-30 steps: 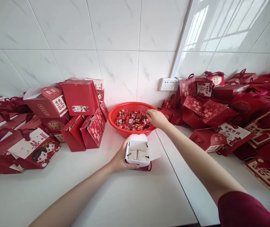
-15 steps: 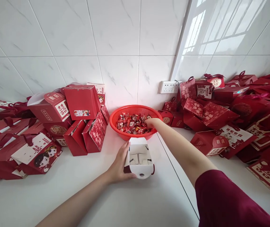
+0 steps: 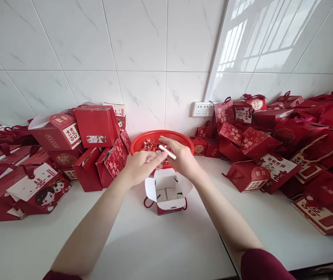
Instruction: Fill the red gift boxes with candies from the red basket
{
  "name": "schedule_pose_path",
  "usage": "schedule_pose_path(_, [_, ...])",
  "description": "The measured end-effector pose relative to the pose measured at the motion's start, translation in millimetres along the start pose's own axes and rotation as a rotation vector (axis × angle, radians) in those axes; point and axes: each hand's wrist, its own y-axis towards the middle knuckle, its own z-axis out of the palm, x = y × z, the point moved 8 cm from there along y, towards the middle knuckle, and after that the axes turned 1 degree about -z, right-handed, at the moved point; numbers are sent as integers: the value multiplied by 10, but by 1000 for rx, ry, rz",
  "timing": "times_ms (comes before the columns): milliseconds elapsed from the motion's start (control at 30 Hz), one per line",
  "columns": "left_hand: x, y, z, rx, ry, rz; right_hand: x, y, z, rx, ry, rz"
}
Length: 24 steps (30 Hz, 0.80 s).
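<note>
A red plastic basket (image 3: pixel 195 143) holds wrapped candies (image 3: pixel 150 145) in red wrappers. Over its front edge my right hand (image 3: pixel 180 155) is closed around a small white and red piece (image 3: pixel 168 152). The thumb of my left hand (image 3: pixel 143 165) meets that piece, and its fingers are curled; whatever they hold, if anything, is hidden. Just below both hands, an open box (image 3: pixel 170 190), white inside and dark red outside, stands on the table with its flaps spread and cord loops at its sides. No candy shows inside it.
Red gift boxes (image 3: pixel 95 126) are stacked on the left of the white table (image 3: pixel 166 245). Many more red boxes and bags (image 3: pixel 250 140) are piled on the right. Behind stands a tiled wall with a socket strip (image 3: pixel 203 109).
My left hand has let go of the box and moved up to the basket. My right hand has come out of the candies with a small piece. The box's side flaps now spread outward.
</note>
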Motion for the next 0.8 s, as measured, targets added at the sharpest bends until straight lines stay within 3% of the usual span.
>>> schedule_pose_path(100, [6,37,55,-19,-118,-67,307,-110,36,-1,-80,-127])
schedule_pose_path(267, [41,-68,144,150,-247,-94,338,-141,-32,32,-25,-104])
schedule_pose_path(433, [97,-122,-6,191,-120,-65,410,-186,-170,251,263,-95])
schedule_pose_path(533, [147,-94,-28,235,-123,-74,301,-228,-213,292,438,81])
schedule_pose_path(633, [133,-69,-26,268,-133,-44,152,-298,-62,390,741,325])
schedule_pose_path(700, [101,-75,-7,314,-132,-16,128,-334,61,469,922,417])
schedule_pose_path(800, [80,-93,8,369,-147,1,103,-345,139,507,1018,487])
